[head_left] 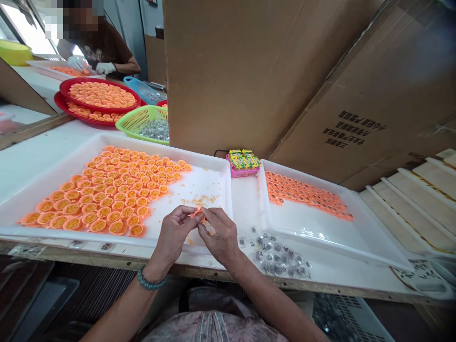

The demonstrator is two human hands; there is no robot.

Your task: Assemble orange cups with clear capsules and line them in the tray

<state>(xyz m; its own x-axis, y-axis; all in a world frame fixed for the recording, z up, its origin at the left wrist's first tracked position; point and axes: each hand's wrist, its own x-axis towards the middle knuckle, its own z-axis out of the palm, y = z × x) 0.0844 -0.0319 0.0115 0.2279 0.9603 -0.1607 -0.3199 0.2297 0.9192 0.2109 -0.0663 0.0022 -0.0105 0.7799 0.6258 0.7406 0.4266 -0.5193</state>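
Between the fingertips of my left hand (175,232) and my right hand (221,233) is a small orange plastic cup (198,215), pinched by both. The hands are over the near right part of a white tray (231,190). Rows of orange cups (107,202) with yellow bits inside fill the left of that tray, and loose yellow bits (203,199) are scattered beyond my fingers. Right of my right hand lies a pile of small clear plastic pieces (281,256) with dark centres. A second white tray (320,247) holds orange pieces (306,192) with dark centres along its far side.
A pink basket (245,173) with yellow-green packets stands between the trays. Cardboard (249,71) walls the back. Red trays (64,85) of orange cups and a green basket (123,124) of clear pieces are at the back left, near a gloved co-worker (110,47).
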